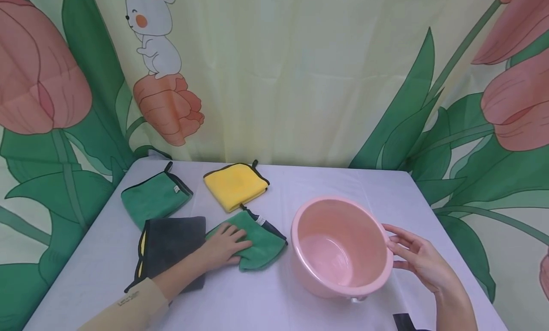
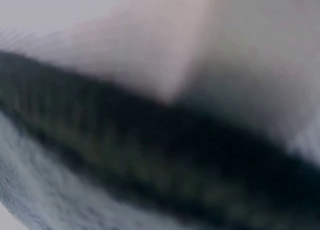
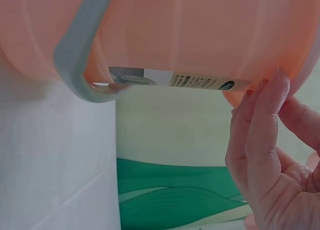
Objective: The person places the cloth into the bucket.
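Observation:
A pink bucket [image 1: 330,293] stands at the right of the white-covered table, its mouth tipped toward the camera. My right hand [image 1: 422,259] touches its outer right side near the rim; in the right wrist view the fingers [image 3: 265,125] lie nearly straight against the wall. A label [image 3: 165,79] and a grey handle [image 3: 75,54] show there. My left hand [image 1: 225,247] rests on a folded green cloth [image 1: 261,243] with dark edging. Beneath the left forearm lies a dark grey cloth [image 1: 173,238] with a yellow side. Blur fills the left wrist view, where only dark edging [image 2: 165,145] shows.
Behind these lie another green cloth [image 1: 154,200] and a yellow cloth [image 1: 236,183], both folded. A black object [image 1: 403,321] is cut off at the front edge. A printed curtain [image 1: 291,73] hangs behind the table [image 1: 334,176].

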`<state>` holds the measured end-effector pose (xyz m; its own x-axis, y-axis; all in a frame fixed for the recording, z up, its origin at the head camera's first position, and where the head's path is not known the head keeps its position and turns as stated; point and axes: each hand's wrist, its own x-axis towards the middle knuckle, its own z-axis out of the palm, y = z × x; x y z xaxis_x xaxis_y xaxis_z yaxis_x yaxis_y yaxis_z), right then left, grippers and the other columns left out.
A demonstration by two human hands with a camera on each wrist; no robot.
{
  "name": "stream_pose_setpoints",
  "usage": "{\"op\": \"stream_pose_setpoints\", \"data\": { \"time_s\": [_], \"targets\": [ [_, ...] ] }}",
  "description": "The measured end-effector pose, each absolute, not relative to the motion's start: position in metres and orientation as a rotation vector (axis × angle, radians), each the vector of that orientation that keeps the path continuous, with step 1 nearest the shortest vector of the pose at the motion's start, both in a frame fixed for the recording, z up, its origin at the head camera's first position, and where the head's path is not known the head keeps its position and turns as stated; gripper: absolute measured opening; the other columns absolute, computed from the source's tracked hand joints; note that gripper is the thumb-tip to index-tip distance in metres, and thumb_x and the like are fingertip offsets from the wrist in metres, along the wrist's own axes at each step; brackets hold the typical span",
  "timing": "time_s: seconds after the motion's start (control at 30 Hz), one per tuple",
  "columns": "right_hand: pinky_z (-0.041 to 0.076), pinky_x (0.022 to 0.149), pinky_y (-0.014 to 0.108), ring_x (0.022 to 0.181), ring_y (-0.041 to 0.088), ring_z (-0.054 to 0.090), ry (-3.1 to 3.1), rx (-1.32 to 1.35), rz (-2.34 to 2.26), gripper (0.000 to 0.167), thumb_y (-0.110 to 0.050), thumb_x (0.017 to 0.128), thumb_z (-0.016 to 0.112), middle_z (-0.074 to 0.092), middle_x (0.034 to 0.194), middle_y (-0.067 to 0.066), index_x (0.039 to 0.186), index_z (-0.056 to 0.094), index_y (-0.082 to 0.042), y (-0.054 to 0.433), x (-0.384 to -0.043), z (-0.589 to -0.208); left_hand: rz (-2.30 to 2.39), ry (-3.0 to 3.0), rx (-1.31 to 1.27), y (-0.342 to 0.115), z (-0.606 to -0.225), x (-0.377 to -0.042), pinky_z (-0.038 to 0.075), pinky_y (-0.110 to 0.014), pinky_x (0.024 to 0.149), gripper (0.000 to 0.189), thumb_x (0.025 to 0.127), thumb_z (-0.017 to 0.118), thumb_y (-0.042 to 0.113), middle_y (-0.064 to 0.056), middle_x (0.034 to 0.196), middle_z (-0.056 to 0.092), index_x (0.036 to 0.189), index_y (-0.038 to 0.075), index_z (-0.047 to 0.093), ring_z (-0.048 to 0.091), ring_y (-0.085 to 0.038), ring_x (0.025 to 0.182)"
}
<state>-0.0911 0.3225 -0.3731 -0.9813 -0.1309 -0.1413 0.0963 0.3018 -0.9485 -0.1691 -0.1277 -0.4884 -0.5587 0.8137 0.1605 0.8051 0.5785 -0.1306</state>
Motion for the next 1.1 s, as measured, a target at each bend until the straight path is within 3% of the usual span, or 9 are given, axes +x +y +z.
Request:
{"op": "stream_pose_setpoints", "data": {
  "time_s": [0.6,0.83,1.1],
  "targets": [
    [0.054,0.066,0.034,0.080,0.013,0.063,2.351,-0.033,-1.751,0.038,-0.009,0.093,0.049,0.064,0.092,-0.004,0.122,0.052,-0.034,0.322,-0.091,-0.371,-0.011,-2.700,-1.275,-0.115,-0.469,-0.172,0.040,-0.044,0.090,0.033,0.082,0.066,0.029,0.001,0.099,0.047,0.111,0.021,0.052,0.046,-0.020,0.096],
    [0.054,0.067,0.036,0.080,0.011,0.063,2.373,-0.020,-1.733,0.037,-0.011,0.093,0.051,0.063,0.091,-0.003,0.127,0.051,-0.025,0.321,-0.091,-0.368,0.053,-2.511,-1.245,-0.109,-0.446,-0.181,0.043,-0.044,0.082,0.043,0.074,0.073,0.035,-0.002,0.100,0.050,0.108,0.021,0.051,0.051,-0.021,0.093],
    [0.054,0.066,0.035,0.080,0.012,0.063,2.348,-0.079,-1.773,0.039,-0.007,0.093,0.049,0.064,0.092,-0.003,0.125,0.052,-0.029,0.323,-0.090,-0.371,0.083,-2.372,-1.186,-0.103,-0.409,-0.190,0.045,-0.044,0.078,0.047,0.068,0.079,0.034,-0.005,0.098,0.051,0.102,0.019,0.049,0.052,-0.024,0.088]
  ]
}}
